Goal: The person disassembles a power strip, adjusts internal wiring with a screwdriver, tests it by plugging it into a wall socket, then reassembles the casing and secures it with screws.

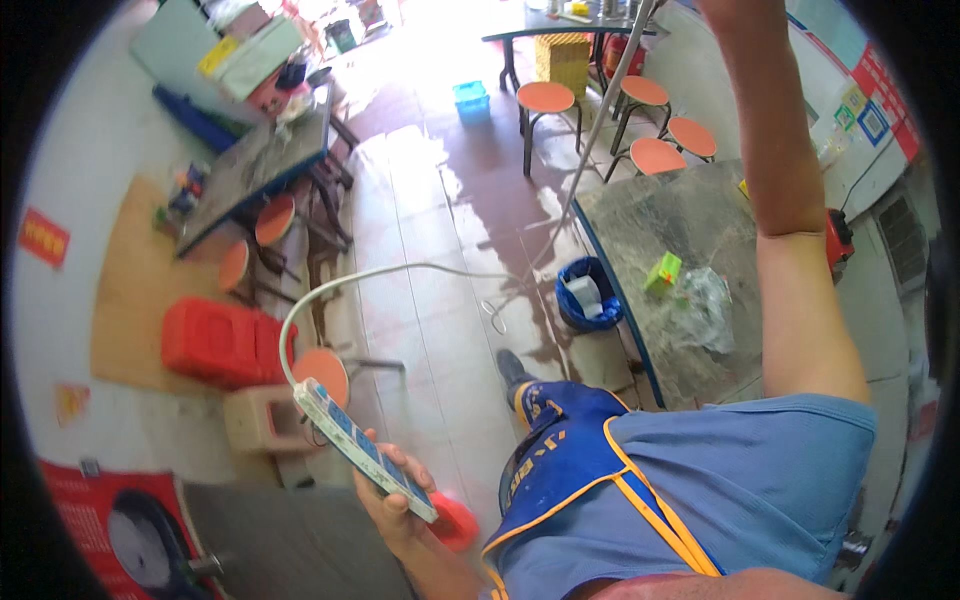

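My left hand point(398, 500) grips a white power strip point(365, 450) at the lower centre, fingers wrapped round its side. A white cable point(425, 265) arches from the strip's far end toward the middle of the room, where a loose loop hangs. A long pale length point(600, 118), which may be cable, runs up to the top edge beside my raised right forearm point(785, 170). My right hand is cut off by that edge, so what it holds is hidden. Below that arm are a grey table point(665, 360), a green box point(662, 272) and a crumpled clear bag point(700, 310).
Orange stools point(545, 97) stand by tables at the back and left point(250, 170). A lined bin point(585, 295) sits beside the right table, a blue crate point(470, 100) farther back. Red jerrycans point(220, 340) and a beige plastic stool point(260, 420) line the left. The tiled floor has dark patches.
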A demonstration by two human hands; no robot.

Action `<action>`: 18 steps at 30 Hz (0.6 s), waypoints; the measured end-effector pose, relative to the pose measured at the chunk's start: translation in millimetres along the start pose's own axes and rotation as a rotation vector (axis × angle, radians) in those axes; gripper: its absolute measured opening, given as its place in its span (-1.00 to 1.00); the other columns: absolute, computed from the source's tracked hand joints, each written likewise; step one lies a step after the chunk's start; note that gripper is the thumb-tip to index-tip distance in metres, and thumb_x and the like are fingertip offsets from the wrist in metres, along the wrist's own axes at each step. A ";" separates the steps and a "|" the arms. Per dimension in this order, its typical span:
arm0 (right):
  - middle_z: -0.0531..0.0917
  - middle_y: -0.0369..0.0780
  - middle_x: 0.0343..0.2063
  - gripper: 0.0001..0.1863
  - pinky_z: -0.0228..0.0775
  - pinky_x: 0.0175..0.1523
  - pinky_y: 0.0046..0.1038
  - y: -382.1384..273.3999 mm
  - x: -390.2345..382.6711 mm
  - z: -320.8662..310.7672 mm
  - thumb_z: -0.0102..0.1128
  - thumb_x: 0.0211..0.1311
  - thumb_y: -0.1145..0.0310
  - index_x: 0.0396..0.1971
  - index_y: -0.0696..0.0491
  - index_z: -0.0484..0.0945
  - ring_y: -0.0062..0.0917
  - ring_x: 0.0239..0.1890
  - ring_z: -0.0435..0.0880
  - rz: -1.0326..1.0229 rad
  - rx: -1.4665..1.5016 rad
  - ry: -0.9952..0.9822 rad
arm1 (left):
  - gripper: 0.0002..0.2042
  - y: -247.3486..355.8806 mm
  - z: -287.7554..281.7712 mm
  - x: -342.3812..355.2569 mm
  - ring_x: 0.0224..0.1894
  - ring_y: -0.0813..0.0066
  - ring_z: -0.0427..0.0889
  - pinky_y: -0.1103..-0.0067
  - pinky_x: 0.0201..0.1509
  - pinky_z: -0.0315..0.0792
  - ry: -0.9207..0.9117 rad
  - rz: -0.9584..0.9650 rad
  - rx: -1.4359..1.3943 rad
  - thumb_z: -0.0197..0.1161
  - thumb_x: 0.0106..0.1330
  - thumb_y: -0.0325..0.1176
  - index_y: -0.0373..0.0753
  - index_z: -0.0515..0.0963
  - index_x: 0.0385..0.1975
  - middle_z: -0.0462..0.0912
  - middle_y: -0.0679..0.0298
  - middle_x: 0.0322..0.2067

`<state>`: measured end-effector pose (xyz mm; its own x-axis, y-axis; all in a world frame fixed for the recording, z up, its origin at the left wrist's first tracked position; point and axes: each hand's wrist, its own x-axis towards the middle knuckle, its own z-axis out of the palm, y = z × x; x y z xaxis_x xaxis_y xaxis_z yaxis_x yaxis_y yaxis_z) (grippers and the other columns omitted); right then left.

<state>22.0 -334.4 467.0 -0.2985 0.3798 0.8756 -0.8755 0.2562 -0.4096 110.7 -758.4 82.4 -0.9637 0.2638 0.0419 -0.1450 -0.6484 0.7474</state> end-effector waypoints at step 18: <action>0.63 -0.24 -0.29 -0.74 0.07 -0.59 -0.75 293.4 113.4 4.4 -0.10 0.59 0.34 -0.06 0.18 0.53 -0.80 -0.57 0.29 0.122 -0.168 -0.162 | -0.27 -27.5 -18.6 488.5 -0.48 0.45 0.54 0.59 -0.61 0.40 -0.311 -0.079 -0.090 0.30 0.39 0.12 -0.29 0.28 0.35 0.52 0.22 -0.20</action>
<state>-270.4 -220.1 447.3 -0.4669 0.2729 0.8411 -0.7581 0.3661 -0.5396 -360.2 -625.1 70.0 -0.8361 0.5119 0.1972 -0.2487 -0.6741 0.6955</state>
